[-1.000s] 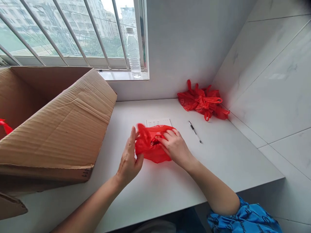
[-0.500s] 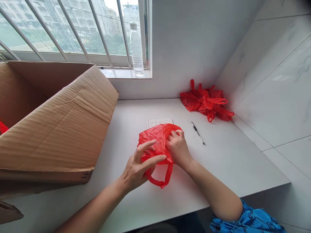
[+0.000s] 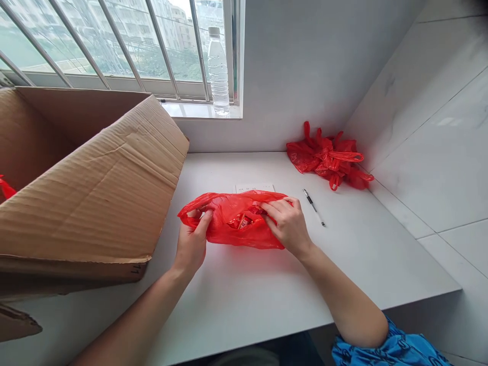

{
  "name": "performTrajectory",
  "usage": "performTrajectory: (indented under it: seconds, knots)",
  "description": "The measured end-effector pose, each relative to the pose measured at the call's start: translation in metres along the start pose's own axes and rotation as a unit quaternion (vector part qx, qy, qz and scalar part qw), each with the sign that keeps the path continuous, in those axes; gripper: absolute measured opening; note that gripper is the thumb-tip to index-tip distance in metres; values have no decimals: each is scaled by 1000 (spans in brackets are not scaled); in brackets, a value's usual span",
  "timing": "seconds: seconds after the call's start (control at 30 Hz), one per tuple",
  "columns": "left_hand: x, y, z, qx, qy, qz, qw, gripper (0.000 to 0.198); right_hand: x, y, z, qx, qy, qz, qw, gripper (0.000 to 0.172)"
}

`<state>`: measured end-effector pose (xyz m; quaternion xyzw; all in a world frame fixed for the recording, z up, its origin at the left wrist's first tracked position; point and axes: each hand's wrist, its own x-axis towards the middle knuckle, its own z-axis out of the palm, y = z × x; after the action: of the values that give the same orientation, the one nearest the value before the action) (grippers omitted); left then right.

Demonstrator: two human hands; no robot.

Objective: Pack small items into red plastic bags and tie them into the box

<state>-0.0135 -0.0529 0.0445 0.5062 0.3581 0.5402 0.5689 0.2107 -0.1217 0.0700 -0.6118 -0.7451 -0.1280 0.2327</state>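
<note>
A thin red plastic bag [image 3: 229, 233] is stretched wide between my hands, low over the white table [image 3: 244, 295]. My left hand [image 3: 191, 244] grips its left end, with the thumb outside and the fingers inside the opening. At the right end, my right hand [image 3: 286, 223] is closed on the rim, its fingertips partly hidden in the plastic. Inside the opening lie small red, shiny wrapped packets [image 3: 242, 220]; how many cannot be made out. Behind the bag, a white notepad [image 3: 254, 188] shows only its far edge.
A large open cardboard box [image 3: 114, 188] takes up the left side, with something red [image 3: 6, 189] inside. Several knotted red bags [image 3: 330, 157] lie piled at the back right. A pen [image 3: 314, 207] rests right of my hands. A clear water bottle [image 3: 218, 76] stands on the windowsill.
My left hand has moved left and taken hold of the bag's edge. The bag has gone from bunched up to pulled wide open, and the packets inside now show.
</note>
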Motion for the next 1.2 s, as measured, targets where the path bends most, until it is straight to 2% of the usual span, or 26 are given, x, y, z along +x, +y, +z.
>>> performTrajectory:
  seconds: [0.13,0.27,0.37,0.47,0.53,0.63,0.7,0.8,0.97,1.13,1.2]
  knots:
    - [-4,1,1,-1,0,22,1000,21,-1,-2,0,-19,7,-4,1000,29]
    - [-6,-1,2,-14,10,44,999,26,-2,-3,7,-53,36,35,997,25]
    - [-7,-4,3,-34,3,30,999,28,-3,-6,14,-48,33,60,996,26]
    - [-8,-6,5,-30,-5,20,999,24,-4,-8,17,-36,23,70,997,13]
    - [-9,-6,6,-18,-8,21,1000,22,-4,-9,17,-54,12,63,996,2]
    - [-10,-5,6,-12,-14,22,1000,21,-5,-5,14,-69,-20,20,997,3]
    - [-10,-4,6,-19,-16,19,1000,22,-6,-1,13,-68,-52,4,996,12]
    - [-11,-4,5,-28,-17,12,999,23,-8,5,10,-79,-96,23,992,20]
    - [-11,-4,6,-21,-12,6,1000,22,-11,7,6,-76,-130,15,989,7]
    - [-11,-2,6,-12,16,9,1000,22,-8,-1,6,-73,-68,-28,995,6]
    - [-11,-2,6,-11,18,6,1000,23,-6,-7,10,-65,-39,-52,996,12]
